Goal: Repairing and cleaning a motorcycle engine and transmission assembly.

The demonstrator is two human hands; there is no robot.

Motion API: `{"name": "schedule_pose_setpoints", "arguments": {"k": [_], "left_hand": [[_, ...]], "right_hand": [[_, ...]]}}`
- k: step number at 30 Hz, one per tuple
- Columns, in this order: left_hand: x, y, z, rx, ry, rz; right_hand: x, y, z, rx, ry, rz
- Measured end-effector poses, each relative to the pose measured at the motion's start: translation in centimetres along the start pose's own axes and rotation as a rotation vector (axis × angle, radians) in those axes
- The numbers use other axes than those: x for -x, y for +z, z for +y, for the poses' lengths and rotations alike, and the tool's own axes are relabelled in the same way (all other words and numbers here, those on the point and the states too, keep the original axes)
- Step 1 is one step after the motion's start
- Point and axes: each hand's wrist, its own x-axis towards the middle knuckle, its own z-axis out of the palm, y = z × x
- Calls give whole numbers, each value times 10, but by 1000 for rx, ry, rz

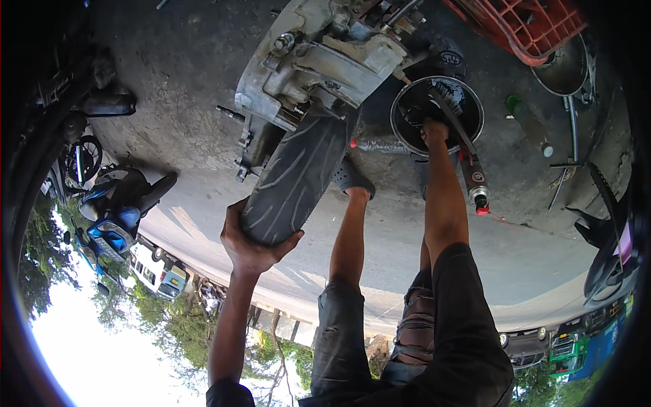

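My left hand [254, 244] grips the tread of a dark scooter tyre [295, 180]. The tyre sits on a grimy grey engine and swingarm block [319, 61] that lies on the concrete. My right hand [434, 130] reaches into a round black basin [407, 102] and is closed around the handle of a dark brush [444, 91]. A long tool with a silver barrel and a red tip [475, 186] lies across the basin's rim beside that hand. My legs, in cut-off jeans, stand between the two arms, and one dark shoe [352, 178] touches the tyre's side.
A red plastic crate [536, 24] and a metal bowl [563, 68] stand at the upper right, with a green bottle [525, 119] and loose rods nearby. Blue motorbikes [112, 224] are parked at left. A dark scooter [607, 251] is at right. Cars and trees line the road.
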Motion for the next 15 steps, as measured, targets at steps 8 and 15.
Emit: {"name": "schedule_pose_setpoints", "arguments": {"k": [8,15], "left_hand": [[3,-15,-9,-18,-10,40],[-3,0,2,9,-5,61]], "right_hand": [[105,18,15,-143,-169,-133],[51,-104,26,1254,-1271,222]]}}
